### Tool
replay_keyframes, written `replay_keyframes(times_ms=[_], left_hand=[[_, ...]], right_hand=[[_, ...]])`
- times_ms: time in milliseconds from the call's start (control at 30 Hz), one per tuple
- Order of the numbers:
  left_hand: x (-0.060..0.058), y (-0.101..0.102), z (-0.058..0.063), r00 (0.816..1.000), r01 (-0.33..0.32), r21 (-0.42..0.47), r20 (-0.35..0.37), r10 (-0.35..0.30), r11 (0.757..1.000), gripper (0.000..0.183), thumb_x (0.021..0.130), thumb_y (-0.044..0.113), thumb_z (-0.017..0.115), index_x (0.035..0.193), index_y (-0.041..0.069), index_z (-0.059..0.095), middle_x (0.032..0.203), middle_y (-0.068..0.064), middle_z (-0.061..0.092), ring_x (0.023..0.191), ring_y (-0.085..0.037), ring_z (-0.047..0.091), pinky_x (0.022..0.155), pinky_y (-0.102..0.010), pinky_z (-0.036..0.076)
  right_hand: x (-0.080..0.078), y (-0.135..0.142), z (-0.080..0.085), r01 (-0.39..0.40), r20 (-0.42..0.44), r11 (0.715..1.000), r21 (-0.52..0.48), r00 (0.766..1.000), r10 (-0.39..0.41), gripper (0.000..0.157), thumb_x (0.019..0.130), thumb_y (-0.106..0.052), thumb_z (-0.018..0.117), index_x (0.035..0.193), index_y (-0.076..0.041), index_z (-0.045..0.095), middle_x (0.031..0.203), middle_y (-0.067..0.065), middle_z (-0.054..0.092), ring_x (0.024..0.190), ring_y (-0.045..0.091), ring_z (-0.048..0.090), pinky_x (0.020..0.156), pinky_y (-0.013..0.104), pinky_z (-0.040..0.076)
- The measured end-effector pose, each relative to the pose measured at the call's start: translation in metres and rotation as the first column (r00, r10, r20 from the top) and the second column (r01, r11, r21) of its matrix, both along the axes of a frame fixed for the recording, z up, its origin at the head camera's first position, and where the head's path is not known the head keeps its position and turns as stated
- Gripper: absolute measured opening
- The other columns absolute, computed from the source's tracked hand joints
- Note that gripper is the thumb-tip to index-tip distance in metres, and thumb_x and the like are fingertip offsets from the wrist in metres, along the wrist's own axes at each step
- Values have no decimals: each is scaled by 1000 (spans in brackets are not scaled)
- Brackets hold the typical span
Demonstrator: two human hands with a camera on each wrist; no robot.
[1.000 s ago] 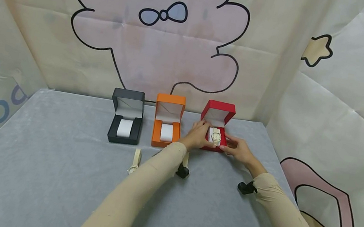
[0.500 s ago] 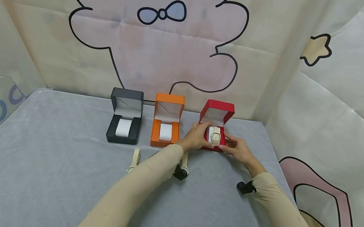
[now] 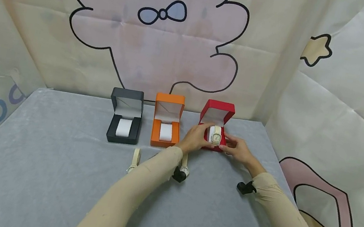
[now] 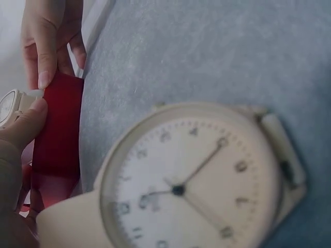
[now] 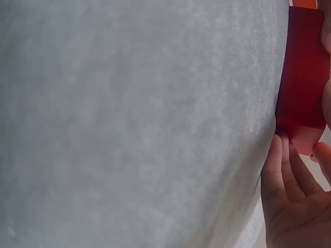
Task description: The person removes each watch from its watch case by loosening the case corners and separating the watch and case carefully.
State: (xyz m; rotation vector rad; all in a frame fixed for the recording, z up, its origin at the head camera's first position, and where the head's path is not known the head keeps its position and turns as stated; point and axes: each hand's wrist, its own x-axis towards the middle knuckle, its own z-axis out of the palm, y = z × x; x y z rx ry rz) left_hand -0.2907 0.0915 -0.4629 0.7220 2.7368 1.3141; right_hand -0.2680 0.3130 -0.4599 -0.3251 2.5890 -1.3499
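A red watch box (image 3: pixel 218 106) stands with its lid up at the back right of the table. Inside it, a cream square-faced wristwatch (image 3: pixel 216 138) sits round a white cushion. My left hand (image 3: pixel 196 137) grips the box's left side, its thumb at the front edge beside the watch. On the opposite side my right hand (image 3: pixel 241 151) holds the box, thumb on the front edge (image 4: pixel 59 129) and fingers along the right wall. In the right wrist view, fingers (image 5: pixel 289 175) reach the lower part of the box. The cushion's underside is hidden.
An orange box (image 3: pixel 171 99) and a dark grey box (image 3: pixel 128 95), both with lids up and white cushions, stand left of the red one. A cream-strapped watch (image 3: pixel 135 157) and a round-faced watch (image 3: pixel 185 168) lie near my left forearm, which partly hides them.
The head view has shifted slightly. Both hands stay on the red box, and the watch in it sits at a slightly different angle.
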Motion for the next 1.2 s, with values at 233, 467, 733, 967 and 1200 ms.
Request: replay_keyframes(times_ms=[233, 467, 733, 967, 1200], left_hand=[[2, 0, -1, 997, 8, -57, -72, -13, 998, 78, 81, 28, 87, 148, 18, 48, 141, -2, 60, 122, -20, 57, 110, -41, 47], [2, -2, -1, 993, 22, -122, -109, -36, 992, 81, 83, 30, 85, 151, 20, 43, 145, -3, 58, 124, -22, 57, 111, -43, 47], [-1, -4, 3, 998, 52, 40, 38, -54, 998, 79, 81, 16, 86, 149, 21, 45, 131, -6, 63, 116, -23, 59, 107, -39, 50], [0, -3, 5, 993, 33, 138, 105, -47, 990, 77, 78, 10, 87, 145, 19, 50, 120, -9, 66, 112, -26, 61, 101, -36, 52], [-3, -6, 5, 985, 6, 222, 164, -43, 975, 76, 79, 13, 87, 146, 19, 51, 122, -9, 65, 111, -25, 62, 91, -29, 55]], right_hand=[[1, 0, -1, 0, -9, 1000, -7, 1000, 0, 68, 97, -9, 68, 154, 5, 34, 137, 37, 56, 113, 32, 65, 79, 27, 58], [1, -1, 0, -1, -21, 1000, 2, 1000, 1, 66, 96, -9, 68, 153, 7, 36, 137, 37, 56, 112, 32, 66, 80, 29, 59], [1, 0, 0, -1, -2, 1000, 27, 1000, 2, 67, 98, -11, 66, 154, 5, 33, 143, 35, 52, 120, 42, 61, 86, 35, 60], [2, 0, -1, 3, 13, 1000, 22, 1000, -3, 68, 98, -12, 66, 155, 4, 31, 144, 35, 50, 124, 43, 59, 87, 36, 60], [0, 0, 0, 11, 18, 1000, 15, 1000, -11, 69, 97, -12, 68, 155, 1, 33, 140, 36, 54, 113, 32, 64, 84, 35, 60]])
